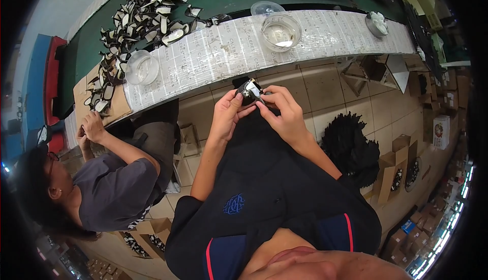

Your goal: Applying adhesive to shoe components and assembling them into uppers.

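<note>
Above my lap, in front of the table's near edge, I hold a small black shoe upper (251,90) with a white lining. My left hand (227,112) is closed on its left side, thumb laid along it. The fingers of my right hand (284,112) pinch its right side, close to the left fingertips. Part of the piece is hidden behind my fingers. A heap of similar black-and-white shoe uppers (163,20) lies at the far left of the table.
Paper printed with lettering covers the table's near strip (208,56). On it stand two clear plastic tubs (281,33) and a bowl of white stuff (377,24). A co-worker (114,188) sits at left. Black material (351,148) and cartons (394,170) lie at right.
</note>
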`<state>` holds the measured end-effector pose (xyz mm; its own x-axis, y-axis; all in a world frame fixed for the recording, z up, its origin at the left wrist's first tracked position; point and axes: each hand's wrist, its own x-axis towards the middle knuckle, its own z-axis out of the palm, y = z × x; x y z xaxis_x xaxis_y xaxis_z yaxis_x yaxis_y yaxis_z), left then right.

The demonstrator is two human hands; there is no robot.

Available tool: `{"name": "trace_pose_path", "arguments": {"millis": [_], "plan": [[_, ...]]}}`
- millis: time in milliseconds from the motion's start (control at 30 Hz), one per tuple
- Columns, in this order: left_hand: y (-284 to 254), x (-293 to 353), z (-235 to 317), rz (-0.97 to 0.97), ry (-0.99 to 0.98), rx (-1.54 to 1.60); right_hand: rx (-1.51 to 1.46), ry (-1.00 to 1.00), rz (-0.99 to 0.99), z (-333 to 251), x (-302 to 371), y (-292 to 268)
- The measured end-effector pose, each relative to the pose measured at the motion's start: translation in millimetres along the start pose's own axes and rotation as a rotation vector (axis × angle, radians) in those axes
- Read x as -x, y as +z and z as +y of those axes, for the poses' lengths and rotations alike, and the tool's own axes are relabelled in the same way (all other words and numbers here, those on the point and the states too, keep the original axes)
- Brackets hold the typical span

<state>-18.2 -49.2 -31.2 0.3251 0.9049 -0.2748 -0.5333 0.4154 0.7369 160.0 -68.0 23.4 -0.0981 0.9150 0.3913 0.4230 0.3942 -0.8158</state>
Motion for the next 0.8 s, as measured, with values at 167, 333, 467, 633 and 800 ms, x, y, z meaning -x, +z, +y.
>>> {"name": "trace_pose_path", "arguments": {"millis": [167,333,467,633,800], "plan": [[0.7,-0.7,4.4,0.016,-0.028,0.008,0.112,-0.031,0.056,6.0,1.5,-0.4],[-0.6,0.1,4.7,0.023,-0.036,-0.004,0.214,-0.049,0.109,8.2,-1.5,-6.6],[-1.3,1.3,5.7,0.016,-0.039,-0.009,0.188,0.007,0.202,6.5,-6.4,-13.7],[-1.0,3.4,6.4,-0.017,-0.047,0.010,0.059,0.062,0.256,3.7,-7.5,-17.3],[1.8,4.8,5.7,-0.053,-0.018,-0.017,-0.011,-0.024,0.105,-11.9,-7.8,-16.9]]}}
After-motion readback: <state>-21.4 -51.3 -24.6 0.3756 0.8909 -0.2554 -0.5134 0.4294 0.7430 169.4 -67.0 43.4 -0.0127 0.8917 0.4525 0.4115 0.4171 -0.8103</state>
